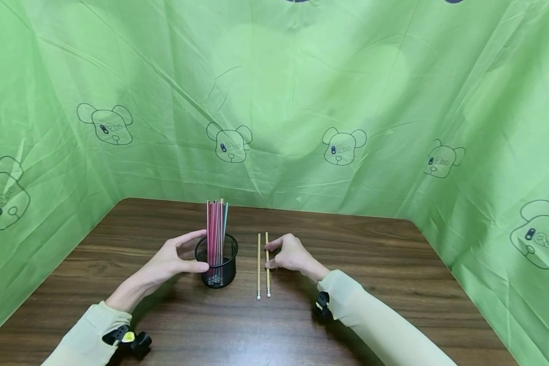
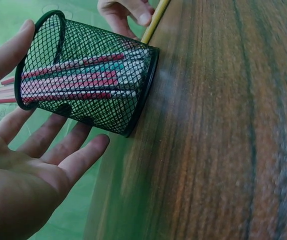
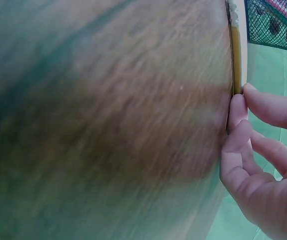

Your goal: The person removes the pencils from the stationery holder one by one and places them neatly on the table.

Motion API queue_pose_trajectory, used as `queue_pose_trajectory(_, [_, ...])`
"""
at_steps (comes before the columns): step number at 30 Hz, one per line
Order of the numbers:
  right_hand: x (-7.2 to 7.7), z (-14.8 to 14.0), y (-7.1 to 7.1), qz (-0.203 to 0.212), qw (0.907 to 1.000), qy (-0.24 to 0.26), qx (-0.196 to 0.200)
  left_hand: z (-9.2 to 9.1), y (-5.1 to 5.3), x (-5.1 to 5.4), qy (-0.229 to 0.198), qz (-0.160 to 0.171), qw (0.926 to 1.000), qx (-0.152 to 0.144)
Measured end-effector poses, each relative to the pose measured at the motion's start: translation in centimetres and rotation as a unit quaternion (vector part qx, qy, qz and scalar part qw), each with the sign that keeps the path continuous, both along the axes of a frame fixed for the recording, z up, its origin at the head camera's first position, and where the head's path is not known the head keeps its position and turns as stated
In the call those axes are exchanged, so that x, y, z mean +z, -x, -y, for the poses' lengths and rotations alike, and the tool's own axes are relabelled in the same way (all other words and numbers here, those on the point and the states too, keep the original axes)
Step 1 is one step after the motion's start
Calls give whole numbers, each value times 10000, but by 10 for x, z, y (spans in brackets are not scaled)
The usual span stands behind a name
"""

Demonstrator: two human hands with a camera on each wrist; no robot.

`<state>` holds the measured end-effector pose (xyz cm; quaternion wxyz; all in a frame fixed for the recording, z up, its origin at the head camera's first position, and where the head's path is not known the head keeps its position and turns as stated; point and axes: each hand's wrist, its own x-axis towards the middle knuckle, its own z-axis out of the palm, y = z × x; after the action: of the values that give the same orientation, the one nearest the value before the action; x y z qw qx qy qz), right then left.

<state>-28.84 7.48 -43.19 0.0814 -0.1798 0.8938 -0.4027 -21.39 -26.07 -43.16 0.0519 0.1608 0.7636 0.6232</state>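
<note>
A black mesh cup (image 1: 225, 273) stands upright on the table, holding several pink, red and teal pencils (image 1: 215, 223). My left hand (image 1: 164, 262) spans the cup's rim from the left, thumb in front and forefinger behind; in the left wrist view the other fingers of this hand (image 2: 28, 175) spread beside the mesh cup (image 2: 83, 75). Right of the cup, two yellow pencils lie side by side, eraser ends toward me: a left one (image 1: 258, 264) and a right one (image 1: 268, 282). My right hand (image 1: 293, 254) pinches the right pencil (image 3: 236, 60) with thumb and fingers (image 3: 239, 107).
The brown wooden table (image 1: 174, 325) extends to both sides and in front of the cup and pencils. Green cloth (image 1: 283, 168) with printed bear heads hangs behind the table and at both sides. A black device (image 1: 322, 305) is strapped at each wrist.
</note>
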Motion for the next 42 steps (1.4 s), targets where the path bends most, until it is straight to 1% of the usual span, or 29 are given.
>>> queue_pose_trajectory(5, [0, 1, 0, 20, 10000, -53, 28, -1, -1, 2, 0, -3, 10000, -10])
queue_pose_trajectory(19, [-1, 0, -1, -104, 9997, -162, 141, 1, 1, 2, 52, -2, 10000, -19])
queue_pose_trajectory(30, [-1, 0, -3, -29, 9997, -76, 233, 0, 0, 1, 67, 44, 10000, -10])
queue_pose_trajectory(42, [-3, -1, -1, -147, 9993, -124, 308, 0, 0, 1, 86, 16, 10000, -6])
